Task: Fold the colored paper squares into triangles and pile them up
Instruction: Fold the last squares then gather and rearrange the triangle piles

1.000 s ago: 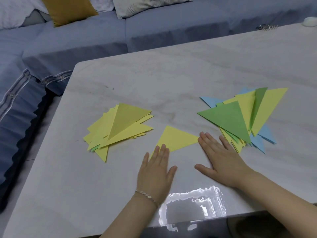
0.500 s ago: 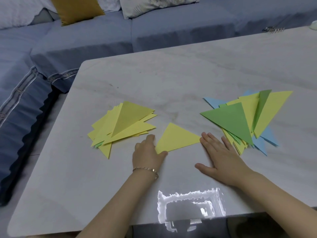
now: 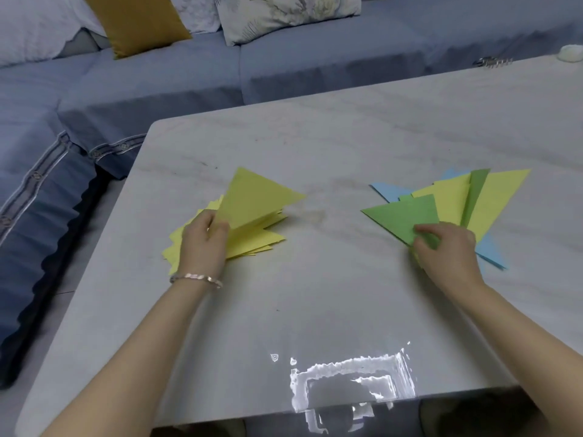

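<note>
i see left grip (image 3: 205,244) pinching a yellow triangle (image 3: 255,197) over the yellow pile (image 3: 262,244), right grip (image 3: 448,250) pinching the green triangle (image 3: 403,216)

Table (image 3: 347,146): pale grey marble-look top with rounded corners, fills the frame from centre to 6 o'clock. Bright window glare (image 3: 350,383) on the glossy top at 6 o'clock, near the front edge.

Small metal claw clip (image 3: 493,62) on the far table edge at 2 o'clock. White rounded object (image 3: 571,53) just right of it; too small to identify.

Blue-grey sofa (image 3: 315,64) behind the table, running 9 to 1 o'clock. Its cover has a banded trim and pleated skirt (image 3: 47,234) at 9 o'clock.

Cushions on the sofa: mustard cushion (image 3: 138,23) at 11 o'clock, white cushion (image 3: 34,26) at 10 o'clock, leaf-print cushion (image 3: 290,14) at 12 o'clock.
</note>
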A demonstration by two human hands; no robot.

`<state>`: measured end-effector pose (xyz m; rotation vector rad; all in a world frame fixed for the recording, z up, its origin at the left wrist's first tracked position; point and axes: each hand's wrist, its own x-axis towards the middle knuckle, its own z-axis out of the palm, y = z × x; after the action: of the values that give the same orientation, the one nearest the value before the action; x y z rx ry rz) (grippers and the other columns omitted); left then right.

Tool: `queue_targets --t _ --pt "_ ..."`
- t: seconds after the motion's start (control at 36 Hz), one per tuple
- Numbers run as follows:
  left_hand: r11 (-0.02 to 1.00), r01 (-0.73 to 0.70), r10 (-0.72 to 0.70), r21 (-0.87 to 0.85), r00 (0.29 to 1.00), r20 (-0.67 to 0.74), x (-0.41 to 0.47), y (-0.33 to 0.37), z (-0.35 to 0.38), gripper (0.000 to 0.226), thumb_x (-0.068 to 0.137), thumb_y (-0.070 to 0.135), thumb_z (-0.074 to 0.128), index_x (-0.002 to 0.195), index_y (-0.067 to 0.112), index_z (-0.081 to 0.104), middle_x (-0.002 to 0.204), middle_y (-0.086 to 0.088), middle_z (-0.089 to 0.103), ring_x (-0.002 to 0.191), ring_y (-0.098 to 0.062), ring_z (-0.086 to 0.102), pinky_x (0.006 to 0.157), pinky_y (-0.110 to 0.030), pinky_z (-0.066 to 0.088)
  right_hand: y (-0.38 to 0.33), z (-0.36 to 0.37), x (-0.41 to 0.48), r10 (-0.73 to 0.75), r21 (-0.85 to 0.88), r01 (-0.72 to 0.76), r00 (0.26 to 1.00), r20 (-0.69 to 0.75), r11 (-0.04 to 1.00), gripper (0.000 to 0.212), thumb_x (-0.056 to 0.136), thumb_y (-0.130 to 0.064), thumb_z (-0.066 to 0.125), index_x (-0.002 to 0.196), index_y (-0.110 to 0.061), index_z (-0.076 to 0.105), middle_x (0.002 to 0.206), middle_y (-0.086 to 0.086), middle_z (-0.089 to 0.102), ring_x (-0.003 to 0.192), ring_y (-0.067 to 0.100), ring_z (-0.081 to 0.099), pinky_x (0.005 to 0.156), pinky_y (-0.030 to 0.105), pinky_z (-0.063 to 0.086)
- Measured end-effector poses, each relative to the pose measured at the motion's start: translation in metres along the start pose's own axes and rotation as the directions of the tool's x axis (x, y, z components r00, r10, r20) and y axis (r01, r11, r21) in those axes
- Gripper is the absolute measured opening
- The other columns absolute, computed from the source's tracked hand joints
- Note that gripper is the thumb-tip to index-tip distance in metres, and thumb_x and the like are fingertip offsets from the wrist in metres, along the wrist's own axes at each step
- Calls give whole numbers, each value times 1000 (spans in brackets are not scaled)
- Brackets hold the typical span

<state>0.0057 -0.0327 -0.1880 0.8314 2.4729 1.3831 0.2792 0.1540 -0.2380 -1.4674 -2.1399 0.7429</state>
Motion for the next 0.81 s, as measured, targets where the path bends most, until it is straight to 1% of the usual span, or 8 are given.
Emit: queue_targets --t 0.11,0.22,0.36,0.47,0.56,0.64,0.72,0.81 --pt "981 163 -164 108 986 -3 11 -29 -12 20 88 9 51 107 15 55 110 -9 57 121 -30 39 91 -33 34 -11 3 -11 -19 68 17 1000 21 998 28 87 -3 54 113 -4 64 120 12 60 116 30 48 93 26 32" --pt "959 146 -112 241 983 -148 -7 -27 -11 49 87 5 52 133 8 38 134 -18 36 126 -32 27 104 -32 21 -26 7 -24 -91 164 81 994 54 983 24 87 -3 55 106 -10 68 110 3 63 104 17 53 83 18 31" --pt "913 -306 342 271 935 -93 -50 -12 11 40 75 8 48 115 4 51 111 -24 45 108 -30 38 94 -19 21 -46 18 -37 -275 258 217 938 212 941 22 85 1 56 95 -15 68 95 -7 60 86 2 51 75 -2 29" --pt "766 -618 556 179 776 299 -77 -13 38 30 78 12 40 106 15 50 103 -19 62 101 -21 47 90 -30 38 -49 28 -38 -357 238 286 863 357 928 28 86 3 52 91 -23 62 96 -4 59 89 4 51 78 -3 28" --pt "705 -672 442 227 666 602 -88 -11 58 43 83 25 34 115 10 59 126 -14 58 116 -23 54 92 -29 46 -46 36 -34 -353 178 308 865 357 935 26 85 6 52 91 -15 65 94 1 55 94 18 54 77 1 29" --pt "679 -629 229 380 673 703 -92 -10 74 71 82 45 8 140 16 35 151 -1 28 139 -15 27 112 -28 22 -41 44 -33 -358 16 371 883 304 929 23 81 7 57 95 -8 68 115 11 50 113 27 47 93 15 28" --pt "617 -642 186 454 680 709 -94 -15 81 55 88 44 22 118 23 62 128 6 58 117 -11 55 93 -31 47 -39 50 -42 -474 -105 505 851 226 857 24 78 -1 60 100 -5 69 131 22 49 121 38 47 101 40 32" --pt "578 -633 138 516 699 702 -98 -21 84 65 97 43 5 119 22 62 126 8 59 117 -12 56 95 -32 47 -39 59 -61 -591 -134 669 719 366 731 42 88 -25 40 116 -4 63 128 16 57 115 30 57 102 31 34"
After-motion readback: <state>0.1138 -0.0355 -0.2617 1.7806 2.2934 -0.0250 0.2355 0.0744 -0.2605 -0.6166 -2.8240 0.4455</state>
